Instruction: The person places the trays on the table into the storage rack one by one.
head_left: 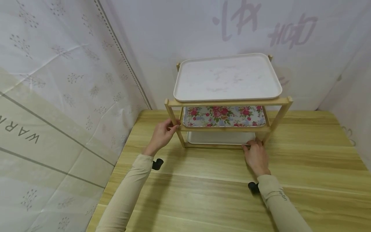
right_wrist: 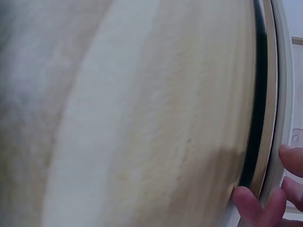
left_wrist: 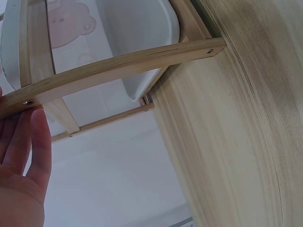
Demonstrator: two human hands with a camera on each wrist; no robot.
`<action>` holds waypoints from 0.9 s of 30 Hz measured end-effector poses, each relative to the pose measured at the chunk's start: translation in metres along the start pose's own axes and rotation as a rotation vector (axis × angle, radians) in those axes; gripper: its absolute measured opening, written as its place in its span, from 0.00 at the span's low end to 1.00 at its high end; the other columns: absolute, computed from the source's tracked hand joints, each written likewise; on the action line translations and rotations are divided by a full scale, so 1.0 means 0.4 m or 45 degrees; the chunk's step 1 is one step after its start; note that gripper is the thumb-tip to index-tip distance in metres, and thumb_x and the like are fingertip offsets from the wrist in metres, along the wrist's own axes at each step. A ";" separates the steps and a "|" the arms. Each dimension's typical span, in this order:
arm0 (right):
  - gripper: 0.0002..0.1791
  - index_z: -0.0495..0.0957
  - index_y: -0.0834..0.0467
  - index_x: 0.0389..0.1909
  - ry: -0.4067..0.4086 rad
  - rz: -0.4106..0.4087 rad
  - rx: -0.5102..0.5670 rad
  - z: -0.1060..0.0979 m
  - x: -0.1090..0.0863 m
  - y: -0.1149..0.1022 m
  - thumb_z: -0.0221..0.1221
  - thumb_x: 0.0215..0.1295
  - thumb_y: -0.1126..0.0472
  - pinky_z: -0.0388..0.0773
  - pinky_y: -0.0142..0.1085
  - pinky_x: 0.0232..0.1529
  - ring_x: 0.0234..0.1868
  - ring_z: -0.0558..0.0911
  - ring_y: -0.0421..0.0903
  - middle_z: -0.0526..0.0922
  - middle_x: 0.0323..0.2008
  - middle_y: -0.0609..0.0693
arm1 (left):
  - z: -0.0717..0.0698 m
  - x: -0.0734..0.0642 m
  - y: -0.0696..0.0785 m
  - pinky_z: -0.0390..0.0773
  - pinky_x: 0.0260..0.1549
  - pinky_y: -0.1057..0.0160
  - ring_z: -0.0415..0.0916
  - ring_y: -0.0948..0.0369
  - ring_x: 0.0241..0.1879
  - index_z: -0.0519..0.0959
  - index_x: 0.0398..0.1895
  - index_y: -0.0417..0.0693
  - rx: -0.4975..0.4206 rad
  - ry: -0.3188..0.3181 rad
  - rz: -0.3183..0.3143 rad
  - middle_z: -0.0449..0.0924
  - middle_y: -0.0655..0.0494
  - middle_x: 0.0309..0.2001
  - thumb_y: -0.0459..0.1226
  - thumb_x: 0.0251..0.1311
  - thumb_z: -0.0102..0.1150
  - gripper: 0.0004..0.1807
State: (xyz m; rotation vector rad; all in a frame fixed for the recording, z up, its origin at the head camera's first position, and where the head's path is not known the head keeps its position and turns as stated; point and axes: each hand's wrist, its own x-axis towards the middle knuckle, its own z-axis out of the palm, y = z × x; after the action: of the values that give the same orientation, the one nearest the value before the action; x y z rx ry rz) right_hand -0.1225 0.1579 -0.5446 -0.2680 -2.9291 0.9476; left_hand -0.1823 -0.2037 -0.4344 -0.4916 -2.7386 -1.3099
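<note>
A three-tier wooden rack stands on the table, each tier bearing a tray. My left hand grips the rack's left front post; in the left wrist view the thumb and fingers meet that post near a screw. At the lowest tier's right front corner, my right hand holds the edge of the white bottom tray. Close up, fingertips lie on both sides of the tray's rim and front rail. A floral tray fills the middle tier, a white tray the top.
The wood-grain table extends in front of the rack and to both sides. Behind it hangs a pale wall cloth with lettering. Another patterned cloth borders the table's left edge. Dark wrist devices show at both cuffs.
</note>
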 end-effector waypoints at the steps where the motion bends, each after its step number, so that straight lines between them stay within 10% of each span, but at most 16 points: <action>1: 0.21 0.78 0.66 0.51 0.001 0.003 0.002 0.002 -0.001 0.000 0.57 0.68 0.52 0.74 0.63 0.44 0.53 0.74 0.73 0.64 0.65 0.74 | 0.000 -0.001 -0.001 0.80 0.37 0.62 0.82 0.53 0.42 0.79 0.51 0.39 0.001 0.001 0.007 0.86 0.45 0.44 0.34 0.66 0.56 0.13; 27: 0.19 0.74 0.67 0.55 0.023 -0.016 0.096 0.018 -0.001 0.017 0.52 0.71 0.57 0.72 0.61 0.49 0.54 0.74 0.69 0.62 0.66 0.73 | 0.000 -0.001 0.000 0.80 0.35 0.63 0.82 0.53 0.41 0.80 0.49 0.40 0.006 0.013 0.013 0.86 0.46 0.44 0.34 0.66 0.56 0.12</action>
State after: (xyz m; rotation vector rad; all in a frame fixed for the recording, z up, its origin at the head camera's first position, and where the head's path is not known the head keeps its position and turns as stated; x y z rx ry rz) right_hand -0.1216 0.1590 -0.5541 -0.2524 -2.8674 1.0451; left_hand -0.1821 -0.2038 -0.4345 -0.4969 -2.7266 -1.2996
